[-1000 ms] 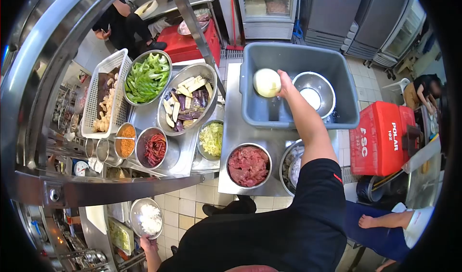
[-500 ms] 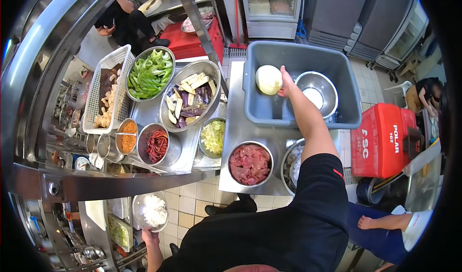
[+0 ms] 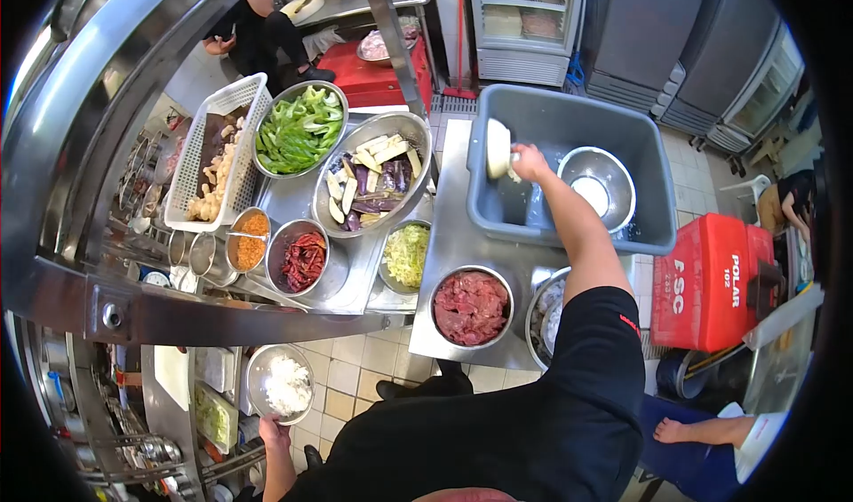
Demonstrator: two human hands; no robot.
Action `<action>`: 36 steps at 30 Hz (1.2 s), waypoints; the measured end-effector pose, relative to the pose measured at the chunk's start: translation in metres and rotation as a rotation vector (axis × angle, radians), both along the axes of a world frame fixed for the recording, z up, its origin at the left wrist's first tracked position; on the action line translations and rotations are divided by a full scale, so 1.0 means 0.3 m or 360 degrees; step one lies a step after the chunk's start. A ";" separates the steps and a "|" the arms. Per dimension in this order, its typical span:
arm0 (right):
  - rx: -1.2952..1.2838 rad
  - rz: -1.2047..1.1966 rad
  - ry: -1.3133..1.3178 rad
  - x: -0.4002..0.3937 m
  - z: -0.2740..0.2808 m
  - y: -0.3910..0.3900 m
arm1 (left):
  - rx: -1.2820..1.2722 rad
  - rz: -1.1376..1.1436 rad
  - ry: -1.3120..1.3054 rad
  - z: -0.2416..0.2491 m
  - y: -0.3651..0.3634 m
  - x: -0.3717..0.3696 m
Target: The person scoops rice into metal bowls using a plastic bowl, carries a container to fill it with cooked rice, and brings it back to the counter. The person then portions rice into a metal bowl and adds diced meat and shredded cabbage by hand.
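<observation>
My right hand [image 3: 530, 162] is closed on the edge of a cream-white bowl [image 3: 498, 149], tipped on its side within the deep grey plastic tub [image 3: 569, 237]. A few pale bits show by my fingers. Close to that hand, a steel bowl [image 3: 619, 195] with a bright white patch at its bottom sits in the tub. Low on the left, my left hand [image 3: 275, 432] grips the rim of another steel bowl [image 3: 255, 390], which holds white rice [image 3: 289, 386].
Raw meat [image 3: 472, 307] fills a round container on the steel table. Left of it are shredded greens [image 3: 407, 254], dried chillies [image 3: 304, 262], cut eggplant [image 3: 378, 182] and green peppers [image 3: 302, 129]. A steel post [image 3: 393, 40] and rail [image 3: 222, 331] cross the left. Other people sit around.
My right hand has turned the cream-white bowl from facing up to standing on its side, nearer the tub's left wall. The view has shifted slightly; my left hand still holds the rice bowl.
</observation>
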State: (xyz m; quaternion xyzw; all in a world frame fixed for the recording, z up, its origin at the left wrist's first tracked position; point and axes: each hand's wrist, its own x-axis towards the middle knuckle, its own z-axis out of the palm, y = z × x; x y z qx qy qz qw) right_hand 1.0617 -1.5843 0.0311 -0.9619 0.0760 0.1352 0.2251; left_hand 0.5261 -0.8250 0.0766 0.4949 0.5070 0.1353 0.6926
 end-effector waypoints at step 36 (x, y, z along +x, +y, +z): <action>0.1986 -0.0830 -0.0178 -0.548 0.575 0.082 | -0.0043 -0.0546 -0.0115 -0.289 0.109 0.083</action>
